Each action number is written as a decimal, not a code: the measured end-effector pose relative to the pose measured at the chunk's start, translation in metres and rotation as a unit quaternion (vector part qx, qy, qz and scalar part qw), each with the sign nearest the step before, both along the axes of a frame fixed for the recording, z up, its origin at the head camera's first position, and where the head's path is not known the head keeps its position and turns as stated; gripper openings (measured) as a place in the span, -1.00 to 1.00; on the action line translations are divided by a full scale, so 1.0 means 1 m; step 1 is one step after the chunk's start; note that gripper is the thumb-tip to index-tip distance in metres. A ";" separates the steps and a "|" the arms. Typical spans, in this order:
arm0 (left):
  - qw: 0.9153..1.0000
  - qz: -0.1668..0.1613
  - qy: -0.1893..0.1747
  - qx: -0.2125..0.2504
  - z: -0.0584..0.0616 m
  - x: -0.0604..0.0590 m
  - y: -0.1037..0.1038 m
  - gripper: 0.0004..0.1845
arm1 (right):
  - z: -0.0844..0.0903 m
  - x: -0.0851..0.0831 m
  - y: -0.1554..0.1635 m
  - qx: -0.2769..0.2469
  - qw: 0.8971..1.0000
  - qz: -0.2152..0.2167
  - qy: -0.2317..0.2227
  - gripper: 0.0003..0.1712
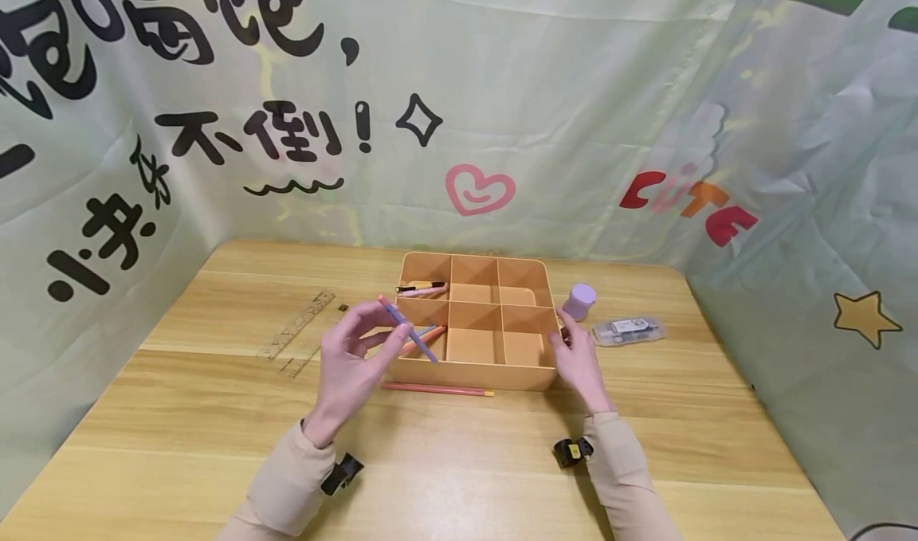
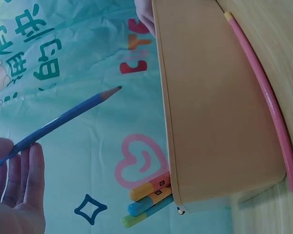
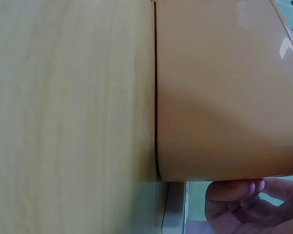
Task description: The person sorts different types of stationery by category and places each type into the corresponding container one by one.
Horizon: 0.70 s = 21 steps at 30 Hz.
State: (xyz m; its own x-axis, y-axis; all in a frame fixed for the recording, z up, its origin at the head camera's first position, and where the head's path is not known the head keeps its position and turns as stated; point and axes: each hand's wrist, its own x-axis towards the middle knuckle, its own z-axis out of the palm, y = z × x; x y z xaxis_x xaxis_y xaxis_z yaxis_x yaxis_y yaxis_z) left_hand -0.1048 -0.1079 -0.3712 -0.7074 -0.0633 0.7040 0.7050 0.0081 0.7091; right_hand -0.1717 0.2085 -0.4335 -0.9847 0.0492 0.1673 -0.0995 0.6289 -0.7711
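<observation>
My left hand (image 1: 361,358) pinches a blue-purple pencil (image 2: 63,118) between thumb and fingertips, held above the front left compartment of a tan six-compartment organizer box (image 1: 473,375). Its sharpened tip points away from the fingers in the left wrist view. At the box's right wall, my right hand (image 1: 579,366) grips the side, thumb at the rim and fingers curled along the outside. Several coloured pencils (image 2: 151,200) lean in the front left compartment, their ends past the rim. Pens (image 1: 423,288) lie in the back left one. A pink pencil (image 1: 439,389) lies along the box's front.
A purple cylindrical container (image 1: 579,300) and a clear plastic case (image 1: 629,331) sit right of the box. To the left lie a clear ruler (image 1: 301,323), a shorter clear piece (image 1: 300,362) and a small dark item (image 1: 343,307). Printed cloth hangs behind the wooden table (image 1: 459,461).
</observation>
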 end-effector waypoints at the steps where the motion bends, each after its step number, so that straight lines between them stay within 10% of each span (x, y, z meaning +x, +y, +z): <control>1: 1.000 0.005 0.001 0.007 0.001 0.000 0.000 -0.70 | 0.000 0.000 0.000 0.000 1.000 0.000 0.000 -0.44; 11: 0.998 0.036 0.025 0.041 0.002 -0.001 -0.002 -0.66 | 0.000 0.000 0.000 -0.005 1.000 -0.001 0.002 -0.44; 21: 0.981 0.116 0.115 -0.101 -0.005 -0.005 -0.001 -0.66 | 0.001 0.000 -0.001 -0.002 1.000 0.000 0.006 -0.44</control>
